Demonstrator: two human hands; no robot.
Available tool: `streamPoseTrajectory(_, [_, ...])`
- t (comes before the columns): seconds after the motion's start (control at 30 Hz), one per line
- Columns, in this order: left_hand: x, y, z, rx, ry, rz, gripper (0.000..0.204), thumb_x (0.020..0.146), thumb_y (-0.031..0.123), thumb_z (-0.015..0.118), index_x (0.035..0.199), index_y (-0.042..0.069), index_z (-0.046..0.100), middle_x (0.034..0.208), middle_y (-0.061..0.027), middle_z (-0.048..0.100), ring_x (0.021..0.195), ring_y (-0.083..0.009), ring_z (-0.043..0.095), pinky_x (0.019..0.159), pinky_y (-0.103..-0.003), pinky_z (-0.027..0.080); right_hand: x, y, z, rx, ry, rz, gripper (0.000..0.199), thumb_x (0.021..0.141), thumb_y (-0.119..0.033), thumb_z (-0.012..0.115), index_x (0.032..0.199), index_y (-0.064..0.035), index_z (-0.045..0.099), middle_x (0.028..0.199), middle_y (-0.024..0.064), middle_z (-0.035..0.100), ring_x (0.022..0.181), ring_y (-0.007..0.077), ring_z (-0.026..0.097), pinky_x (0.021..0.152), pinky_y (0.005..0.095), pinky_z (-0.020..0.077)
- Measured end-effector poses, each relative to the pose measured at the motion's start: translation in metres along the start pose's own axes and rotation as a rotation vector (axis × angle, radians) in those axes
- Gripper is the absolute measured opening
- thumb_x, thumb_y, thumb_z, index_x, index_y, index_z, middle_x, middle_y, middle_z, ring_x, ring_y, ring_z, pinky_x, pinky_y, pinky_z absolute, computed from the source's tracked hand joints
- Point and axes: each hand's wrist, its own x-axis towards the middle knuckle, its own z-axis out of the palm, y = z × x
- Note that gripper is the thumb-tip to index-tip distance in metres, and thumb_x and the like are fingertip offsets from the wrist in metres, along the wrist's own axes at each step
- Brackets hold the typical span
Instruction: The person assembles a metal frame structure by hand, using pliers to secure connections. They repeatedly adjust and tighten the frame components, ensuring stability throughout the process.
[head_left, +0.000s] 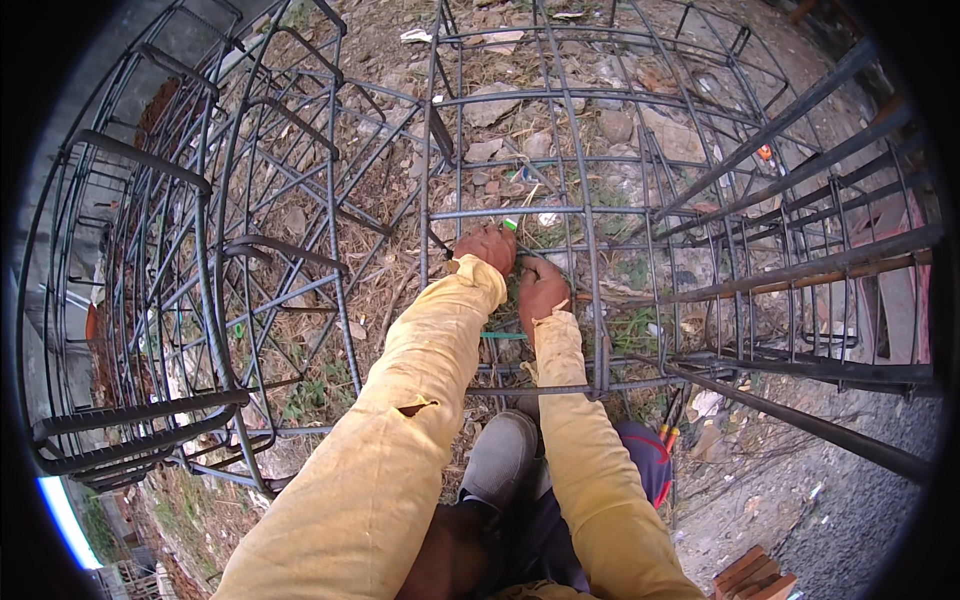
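My left hand [487, 248] is closed, fingers curled down beside a crosswise bar of the steel rebar cage [588, 215]. Just past its fingertips shows a small green and white scrap [511, 224]; whether they touch I cannot tell. Close by on the right, my right hand [543, 291] is bent inward with the fingers pressed together at the cage. What either hand grips is hidden behind the knuckles. Below the hands a thin green strand [505, 336] runs across. Both arms wear yellow sleeves, the left one torn.
More rebar cages stand at the left [225, 250], with long thick bars [800, 275] at the right. A tool with orange-tipped handles [669, 437] lies by my knee. My grey shoe [498, 455] is on rubble ground. Bricks [752, 575] lie at lower right.
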Motion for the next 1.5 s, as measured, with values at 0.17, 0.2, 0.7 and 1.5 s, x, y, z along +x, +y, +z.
streamPoseTrajectory(0.17, [0.002, -0.001, -0.003, -0.046, -0.016, 0.007, 0.032, 0.094, 0.025, 0.043, 0.113, 0.005, 0.059, 0.102, -0.0155, 0.066, 0.099, -0.0361, 0.062, 0.078, -0.048, 0.052, -0.002, 0.004, 0.006, -0.024, 0.131, 0.031, 0.023, 0.087, -0.01, 0.054, 0.104, -0.006, 0.069, 0.1, 0.0195, 0.066, 0.093, 0.0337, 0.065, 0.082, 0.0398, 0.0502])
streamPoseTrajectory(0.2, [0.003, 0.0, -0.005, -0.048, -0.036, 0.006, 0.031, 0.093, 0.024, 0.044, 0.112, 0.004, 0.059, 0.1, -0.0151, 0.066, 0.097, -0.0356, 0.063, 0.078, -0.047, 0.053, -0.001, 0.006, 0.009, -0.019, 0.151, 0.034, 0.023, 0.086, -0.01, 0.054, 0.104, -0.0062, 0.069, 0.099, 0.0191, 0.066, 0.092, 0.0335, 0.065, 0.081, 0.0401, 0.0503])
streamPoseTrajectory(0.7, [0.013, -0.006, 0.023, 0.066, -0.031, -0.137, 0.03, 0.076, 0.031, 0.072, 0.097, 0.01, 0.065, 0.092, -0.0091, 0.069, 0.094, -0.0274, 0.067, 0.077, -0.038, 0.053, 0.006, 0.011, 0.045, 0.37, 0.208, 0.234, 0.021, 0.086, -0.004, 0.058, 0.106, -0.0014, 0.064, 0.094, 0.0119, 0.065, 0.082, 0.023, 0.063, 0.075, 0.0341, 0.0498])
streamPoseTrajectory(1.5, [0.067, -0.052, 0.078, -0.532, -0.229, 0.225, 0.022, 0.069, 0.029, 0.074, 0.088, 0.017, 0.072, 0.083, -0.0055, 0.069, 0.077, -0.0215, 0.067, 0.062, -0.036, 0.052, 0.019, 0.013, 0.058, 0.926, 0.312, 0.377, 0.012, 0.083, 0.002, 0.06, 0.093, 0.0005, 0.054, 0.085, 0.0095, 0.06, 0.074, 0.0187, 0.061, 0.065, 0.0305, 0.0496])
